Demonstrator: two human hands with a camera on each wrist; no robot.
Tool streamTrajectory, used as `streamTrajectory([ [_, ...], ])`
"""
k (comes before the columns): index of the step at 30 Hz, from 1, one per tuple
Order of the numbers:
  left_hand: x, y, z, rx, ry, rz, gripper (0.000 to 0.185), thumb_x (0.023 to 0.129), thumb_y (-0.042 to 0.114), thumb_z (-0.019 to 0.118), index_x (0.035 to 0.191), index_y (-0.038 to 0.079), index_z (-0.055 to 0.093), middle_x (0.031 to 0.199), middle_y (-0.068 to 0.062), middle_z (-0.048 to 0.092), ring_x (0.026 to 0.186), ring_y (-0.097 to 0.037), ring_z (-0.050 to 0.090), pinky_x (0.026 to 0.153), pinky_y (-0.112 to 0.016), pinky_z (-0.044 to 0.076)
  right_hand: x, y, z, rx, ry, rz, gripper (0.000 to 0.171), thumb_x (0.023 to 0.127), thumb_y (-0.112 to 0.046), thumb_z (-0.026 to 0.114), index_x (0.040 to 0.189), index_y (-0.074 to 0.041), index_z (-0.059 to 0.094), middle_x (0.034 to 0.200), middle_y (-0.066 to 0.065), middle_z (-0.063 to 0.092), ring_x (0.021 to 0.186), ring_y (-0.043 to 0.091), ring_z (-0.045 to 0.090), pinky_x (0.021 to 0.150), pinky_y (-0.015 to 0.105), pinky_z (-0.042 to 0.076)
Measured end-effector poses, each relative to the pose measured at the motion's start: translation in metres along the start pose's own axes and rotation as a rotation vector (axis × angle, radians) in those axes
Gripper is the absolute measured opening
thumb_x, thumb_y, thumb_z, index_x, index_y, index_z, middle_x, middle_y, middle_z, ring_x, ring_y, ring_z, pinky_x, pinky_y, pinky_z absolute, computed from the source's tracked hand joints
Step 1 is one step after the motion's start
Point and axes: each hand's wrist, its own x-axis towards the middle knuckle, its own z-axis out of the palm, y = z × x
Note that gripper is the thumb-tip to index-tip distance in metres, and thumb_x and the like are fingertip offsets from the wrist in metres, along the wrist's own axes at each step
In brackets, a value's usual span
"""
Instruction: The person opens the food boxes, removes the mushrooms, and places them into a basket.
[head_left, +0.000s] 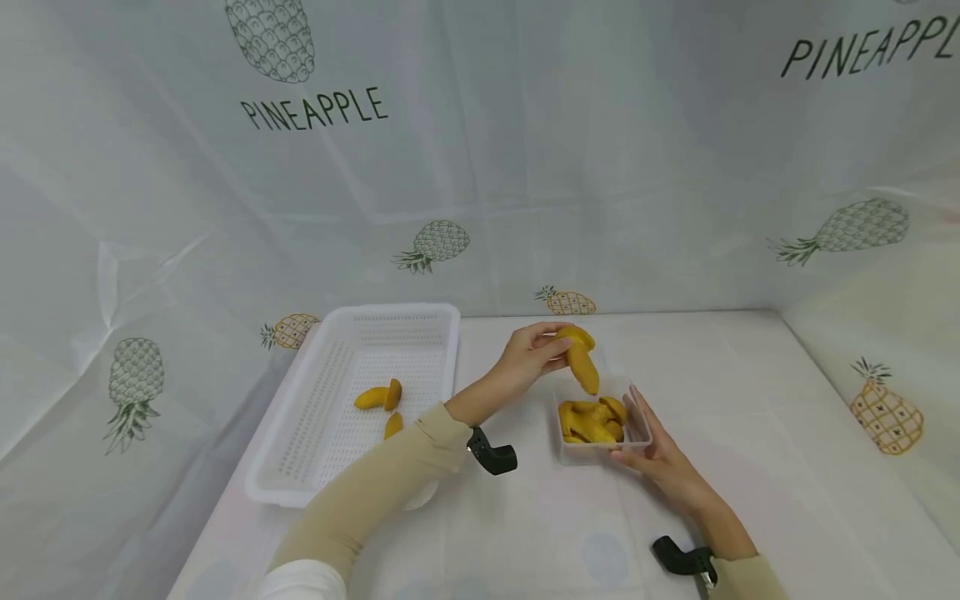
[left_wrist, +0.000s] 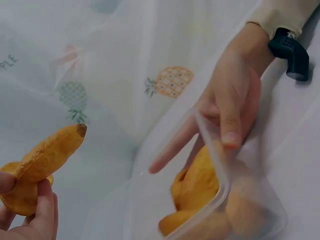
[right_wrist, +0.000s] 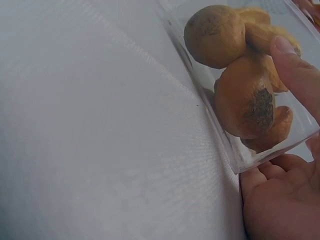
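left hand [head_left: 525, 360] at frame centre, fingers [left_wrist: 42, 212] pinched on a yellow fruit piece [head_left: 581, 360] held just above the clear container [head_left: 637, 429]. right hand [head_left: 663, 467] steadies the container's lower right side on the tabletop [head_left: 750, 433], fingers straight against its wall.

Three yellow fruit pieces [head_left: 381, 398] lie in the one white basket [head_left: 442, 321]. One clear box [head_left: 637, 433] holds a heap of the same yellow pieces, at least four, too piled together for an exact count. One or two more pieces [head_left: 581, 358] are pinched above the box; two hands are in view.
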Motion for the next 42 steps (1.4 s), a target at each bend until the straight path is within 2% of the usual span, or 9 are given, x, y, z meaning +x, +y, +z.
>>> streamTrajectory([
  [10,-0.020,0.023,-0.054,-0.032,0.076,0.038,0.039,0.103,0.004,0.053,0.140,-0.007,0.049,0.134,-0.025,0.056,0.120,-0.033,0.060,0.096,-0.034,0.052,0.000,-0.001,0.000,-0.016,0.003,0.001,0.104,0.092,0.000,0.069,0.161,-0.024,-0.006,0.164,0.019,-0.009,0.145,0.049,-0.010,0.093,0.015,0.045],
  [15,-0.034,0.032,-0.081,-0.055,0.145,0.038,0.040,0.104,0.006,0.053,0.141,-0.007,0.048,0.134,-0.024,0.054,0.114,-0.026,0.062,0.096,-0.031,0.052,0.000,0.000,0.000,-0.005,-0.009,-0.014,0.105,0.092,0.003,0.068,0.161,-0.023,-0.006,0.164,0.021,-0.010,0.144,0.051,-0.011,0.093,0.016,0.046],
  [20,-0.047,0.041,-0.106,-0.026,0.200,0.060,0.040,0.104,0.008,0.053,0.141,-0.007,0.047,0.132,-0.023,0.054,0.107,-0.020,0.063,0.096,-0.030,0.051,-0.001,0.003,0.000,0.001,-0.003,-0.001,0.104,0.092,0.003,0.067,0.161,-0.025,-0.006,0.164,0.020,-0.010,0.143,0.054,-0.004,0.090,0.019,0.050],
  [24,-0.056,0.045,-0.125,-0.003,0.246,0.073,0.040,0.105,0.009,0.053,0.141,-0.007,0.047,0.131,-0.022,0.054,0.105,-0.017,0.064,0.095,-0.029,0.052,-0.001,0.005,0.001,0.002,0.002,0.008,0.104,0.093,0.003,0.067,0.161,-0.026,-0.006,0.164,0.020,-0.010,0.143,0.054,-0.006,0.090,0.020,0.050],
  [27,-0.062,0.046,-0.139,-0.001,0.296,0.064,0.042,0.105,0.011,0.053,0.142,-0.006,0.046,0.133,-0.021,0.053,0.103,-0.015,0.064,0.095,-0.028,0.052,0.000,0.006,0.001,-0.008,0.008,0.014,0.104,0.093,0.002,0.067,0.161,-0.027,-0.005,0.164,0.019,-0.010,0.143,0.052,-0.011,0.091,0.018,0.049],
  [33,-0.075,0.043,-0.166,0.007,0.398,0.036,0.047,0.104,0.014,0.055,0.146,-0.005,0.043,0.135,-0.020,0.051,0.101,-0.013,0.065,0.094,-0.026,0.052,0.002,0.005,0.002,-0.012,0.002,0.014,0.104,0.093,0.001,0.067,0.161,-0.027,-0.006,0.164,0.020,-0.011,0.143,0.052,-0.011,0.092,0.017,0.047],
  [37,-0.079,0.037,-0.181,0.032,0.433,0.028,0.047,0.103,0.014,0.057,0.144,-0.005,0.045,0.127,-0.016,0.057,0.097,-0.011,0.066,0.093,-0.025,0.052,0.001,0.005,0.002,-0.004,-0.001,0.005,0.104,0.093,0.002,0.067,0.161,-0.027,-0.007,0.164,0.020,-0.012,0.142,0.055,-0.007,0.091,0.019,0.049],
  [42,-0.082,0.030,-0.198,0.036,0.466,0.013,0.046,0.103,0.012,0.056,0.144,-0.006,0.044,0.116,-0.008,0.061,0.092,-0.009,0.066,0.090,-0.022,0.053,0.001,0.006,0.002,0.006,-0.007,0.002,0.105,0.093,0.002,0.067,0.161,-0.026,-0.008,0.163,0.021,-0.013,0.141,0.057,-0.009,0.091,0.019,0.049],
])
